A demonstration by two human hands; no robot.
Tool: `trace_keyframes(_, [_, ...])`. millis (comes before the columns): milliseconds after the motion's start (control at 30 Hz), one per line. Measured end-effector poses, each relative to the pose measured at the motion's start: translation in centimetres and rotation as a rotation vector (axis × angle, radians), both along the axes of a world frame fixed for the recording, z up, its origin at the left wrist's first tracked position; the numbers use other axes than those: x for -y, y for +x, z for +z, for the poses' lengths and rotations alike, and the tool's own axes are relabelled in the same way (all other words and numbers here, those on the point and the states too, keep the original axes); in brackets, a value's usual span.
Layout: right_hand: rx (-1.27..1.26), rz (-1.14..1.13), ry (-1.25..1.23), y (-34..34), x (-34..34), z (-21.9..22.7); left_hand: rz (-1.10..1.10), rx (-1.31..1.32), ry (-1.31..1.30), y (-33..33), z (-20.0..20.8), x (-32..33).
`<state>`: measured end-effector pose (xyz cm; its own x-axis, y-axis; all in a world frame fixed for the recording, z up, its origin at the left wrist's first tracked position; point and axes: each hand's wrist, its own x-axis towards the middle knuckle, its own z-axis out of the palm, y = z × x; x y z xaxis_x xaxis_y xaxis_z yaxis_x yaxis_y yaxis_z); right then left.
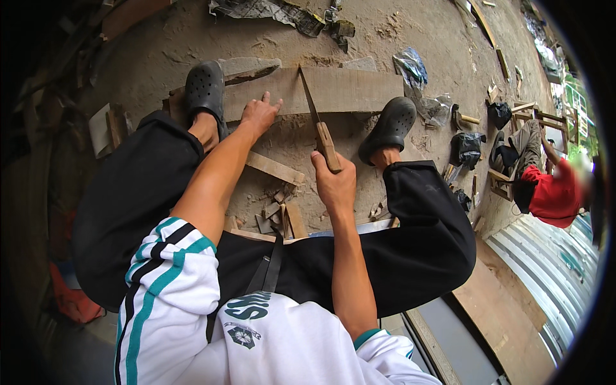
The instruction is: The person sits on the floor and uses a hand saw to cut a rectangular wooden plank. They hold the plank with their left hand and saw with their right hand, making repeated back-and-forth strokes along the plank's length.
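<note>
A wide wooden board [359, 91] lies crosswise in front of me, raised a little off the dirt ground. My right hand [337, 183] is closed round the wooden handle of a handsaw [310, 98]. The narrow dark blade crosses the board, its tip near the far edge. To the left of the blade, my left hand [260, 115] lies on the board's near edge with its fingers stretched out, holding nothing. My left clog [205, 90] presses on the board's left end, and my right clog [389, 128] is by its right end.
Wood offcuts [294, 220] and a loose strip [276, 168] lie between my legs. A hammer [463, 119], black plastic bags [467, 149] and a crumpled clear bag [433, 109] are at right. Farther right sits another person in a red shirt [553, 196], near corrugated metal sheets [545, 269].
</note>
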<state>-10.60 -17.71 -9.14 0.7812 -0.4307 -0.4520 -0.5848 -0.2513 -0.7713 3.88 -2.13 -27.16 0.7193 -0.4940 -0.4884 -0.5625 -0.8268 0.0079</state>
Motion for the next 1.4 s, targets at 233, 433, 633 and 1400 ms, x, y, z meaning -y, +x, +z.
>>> trace_keyframes(233, [0.018,0.071,-0.010,0.3,0.0,-0.3,0.062,-0.033,-0.022,0.6,-1.3,0.0])
trace_keyframes(433, [-0.027,0.041,-0.012,-0.3,0.2,1.0,-0.016,0.031,-0.015,0.4,-2.1,-0.8])
trace_keyframes(633, [0.001,0.083,-0.079,3.2,-0.8,-2.3,0.078,-0.055,-0.008,0.5,-1.1,0.6])
trace_keyframes(1400, [0.059,0.083,-0.011,0.4,-1.2,-1.6,0.092,-0.010,-0.039,0.5,-2.1,-1.0])
